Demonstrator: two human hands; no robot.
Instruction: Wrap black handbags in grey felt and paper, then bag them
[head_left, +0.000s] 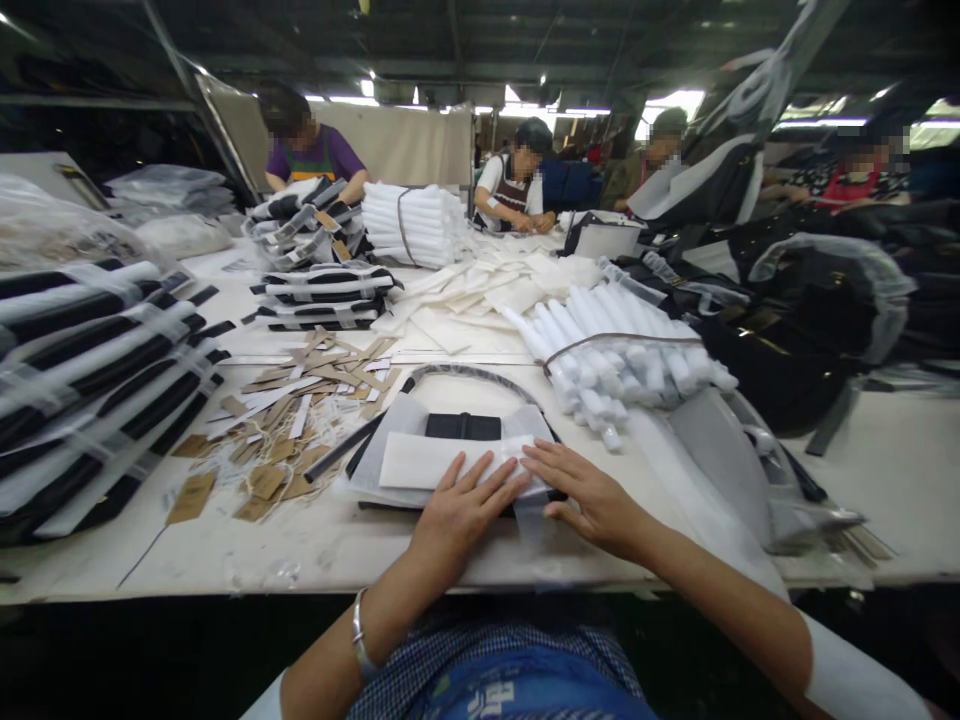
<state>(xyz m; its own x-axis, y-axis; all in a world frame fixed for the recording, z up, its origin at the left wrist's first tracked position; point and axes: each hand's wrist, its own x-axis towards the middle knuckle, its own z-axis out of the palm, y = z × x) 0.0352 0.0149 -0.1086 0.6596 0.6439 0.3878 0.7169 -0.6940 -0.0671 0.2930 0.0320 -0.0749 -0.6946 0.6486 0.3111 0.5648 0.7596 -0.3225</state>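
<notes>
A black handbag (352, 462) lies flat on the table before me, its handle (480, 376) wrapped in clear plastic film. White tissue-like sheet (409, 418) covers its front, leaving a black strap piece (463, 427) showing. Across the lower front rests a folded white foam sheet (420, 462). My left hand (469, 510) lies on the foam's lower edge with its fingers spread. At the foam's right end, my right hand (592, 495) presses down with fingers stretched out. Part of the bag's lower right is hidden by both hands.
Cardboard tags and paper strips (285, 440) are strewn left of the bag. Stacked wrapped black bags (97, 390) stand further left. To the right sit a tied bundle of white foam rolls (615, 345) and a grey bag (724, 465). Foam sheets (495, 285) and several co-workers (517, 180) are beyond.
</notes>
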